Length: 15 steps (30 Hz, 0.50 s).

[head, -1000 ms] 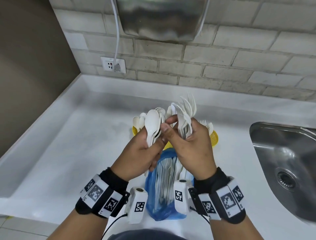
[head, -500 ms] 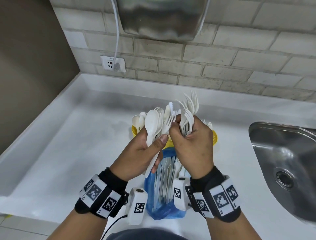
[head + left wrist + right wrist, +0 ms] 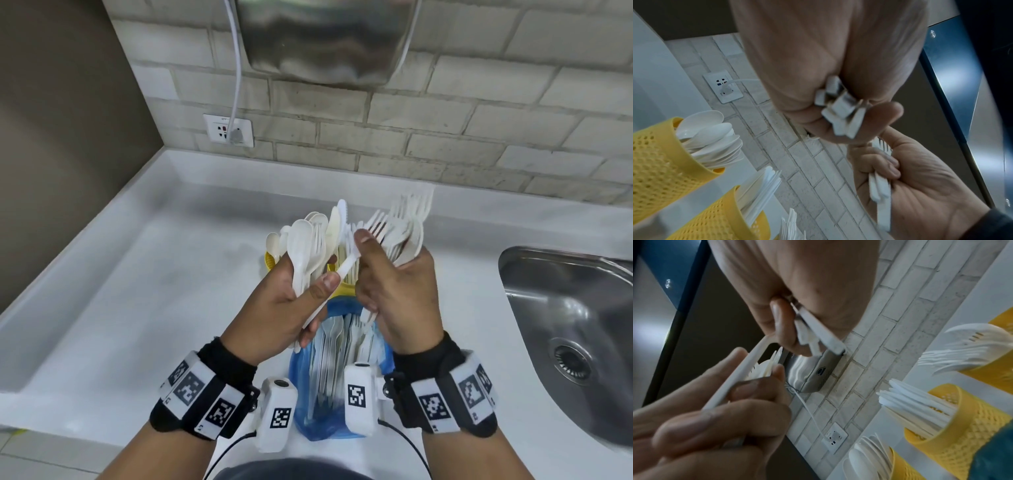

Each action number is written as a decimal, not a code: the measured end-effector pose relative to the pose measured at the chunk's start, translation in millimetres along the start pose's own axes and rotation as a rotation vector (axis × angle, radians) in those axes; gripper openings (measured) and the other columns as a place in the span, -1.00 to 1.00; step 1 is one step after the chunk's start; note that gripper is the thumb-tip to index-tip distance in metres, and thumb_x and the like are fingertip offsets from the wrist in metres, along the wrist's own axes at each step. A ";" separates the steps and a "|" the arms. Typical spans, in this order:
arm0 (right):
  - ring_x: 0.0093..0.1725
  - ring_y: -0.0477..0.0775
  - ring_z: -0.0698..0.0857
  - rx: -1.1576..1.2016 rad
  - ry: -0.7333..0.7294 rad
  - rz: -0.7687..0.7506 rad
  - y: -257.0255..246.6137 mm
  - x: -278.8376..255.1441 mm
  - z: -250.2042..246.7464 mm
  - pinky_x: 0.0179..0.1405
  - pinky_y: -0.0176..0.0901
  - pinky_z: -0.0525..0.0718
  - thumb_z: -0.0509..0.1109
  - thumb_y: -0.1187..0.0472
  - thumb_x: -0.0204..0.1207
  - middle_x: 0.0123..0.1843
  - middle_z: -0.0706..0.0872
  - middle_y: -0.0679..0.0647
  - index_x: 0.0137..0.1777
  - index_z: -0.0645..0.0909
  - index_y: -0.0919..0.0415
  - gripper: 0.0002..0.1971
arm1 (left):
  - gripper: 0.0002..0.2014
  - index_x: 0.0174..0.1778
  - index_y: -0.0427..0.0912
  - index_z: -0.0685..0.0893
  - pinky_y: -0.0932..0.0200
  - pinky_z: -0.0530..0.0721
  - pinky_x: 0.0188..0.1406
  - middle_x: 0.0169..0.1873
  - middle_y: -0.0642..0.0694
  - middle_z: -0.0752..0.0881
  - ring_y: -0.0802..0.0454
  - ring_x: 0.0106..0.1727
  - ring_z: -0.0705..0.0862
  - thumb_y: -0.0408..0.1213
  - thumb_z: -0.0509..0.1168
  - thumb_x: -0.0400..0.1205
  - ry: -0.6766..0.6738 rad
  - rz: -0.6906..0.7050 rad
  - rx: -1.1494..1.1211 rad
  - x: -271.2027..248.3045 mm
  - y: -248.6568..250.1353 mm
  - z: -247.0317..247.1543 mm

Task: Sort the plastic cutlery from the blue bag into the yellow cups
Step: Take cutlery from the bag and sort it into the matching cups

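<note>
My left hand (image 3: 301, 298) grips a mixed bunch of white spoons, forks and a knife (image 3: 308, 250), held upright above the blue bag (image 3: 325, 421). My right hand (image 3: 394, 294) grips a fan of white forks (image 3: 404, 229). One fork (image 3: 347, 267) slants between the hands, with the right thumb at its neck and the left thumb on its handle. The bag lies on the counter with more cutlery inside. Behind the hands stand the yellow perforated cups: the spoon cup (image 3: 657, 154), the knife cup (image 3: 953, 431) and the fork cup (image 3: 995, 371). The handle ends (image 3: 840, 107) stick out below my left palm.
A steel sink (image 3: 565, 325) is set into the white counter (image 3: 137, 308) at the right. A brick wall with a socket (image 3: 228, 130) and a plugged-in white cable stands behind, under a steel wall unit (image 3: 325, 41). A raised ledge runs along the counter's left and back.
The right hand's fork bunch has tilted to the right, away from the left bunch. One fork now slants between the two hands, partly drawn from the left bunch.
</note>
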State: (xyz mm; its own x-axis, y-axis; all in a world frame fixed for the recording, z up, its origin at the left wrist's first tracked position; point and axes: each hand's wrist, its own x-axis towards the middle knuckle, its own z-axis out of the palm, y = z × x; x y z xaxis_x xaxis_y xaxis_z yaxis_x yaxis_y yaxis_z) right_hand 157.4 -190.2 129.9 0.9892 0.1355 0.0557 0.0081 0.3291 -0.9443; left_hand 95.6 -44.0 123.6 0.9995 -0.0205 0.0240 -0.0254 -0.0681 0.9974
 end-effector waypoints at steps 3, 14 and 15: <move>-0.70 -0.05 0.26 0.000 -0.112 0.073 -2.6 -6.8 1.5 -0.65 -0.32 0.23 0.43 0.25 0.69 -0.49 0.39 0.19 -0.18 0.55 0.21 -0.79 | -0.64 0.49 -0.01 0.47 0.17 0.46 -0.66 -0.56 -0.14 0.50 0.00 -0.64 0.43 -0.11 0.25 0.77 -0.008 0.019 -0.011 0.4 -0.3 2.7; -0.59 0.08 0.48 0.385 0.276 0.036 -25.4 9.1 -11.5 -0.57 -0.20 0.49 0.27 0.24 0.75 -0.43 0.53 0.14 -0.21 0.49 0.17 -0.75 | -0.61 0.50 -0.12 0.46 0.23 0.43 -0.67 -0.57 0.08 0.49 0.09 -0.62 0.35 -0.13 0.27 0.77 0.032 0.004 -0.010 -0.4 -6.1 4.7; -0.63 0.03 0.37 0.392 0.280 0.020 -28.1 8.8 -12.3 -0.62 -0.27 0.37 0.27 0.26 0.74 -0.46 0.45 0.10 -0.22 0.44 0.13 -0.75 | -0.61 0.50 -0.11 0.46 0.23 0.43 -0.67 -0.56 0.09 0.49 0.06 -0.60 0.36 -0.12 0.27 0.77 0.042 0.007 -0.006 -0.1 -5.7 5.1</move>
State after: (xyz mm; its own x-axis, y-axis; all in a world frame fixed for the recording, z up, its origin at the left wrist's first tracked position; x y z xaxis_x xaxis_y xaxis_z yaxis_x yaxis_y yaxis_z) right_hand 167.7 -209.8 152.9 0.9904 -0.0936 -0.1021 -0.0143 0.6640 -0.7476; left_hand 95.6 -48.7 117.6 0.9992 0.0213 0.0334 -0.0320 -0.0623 0.9975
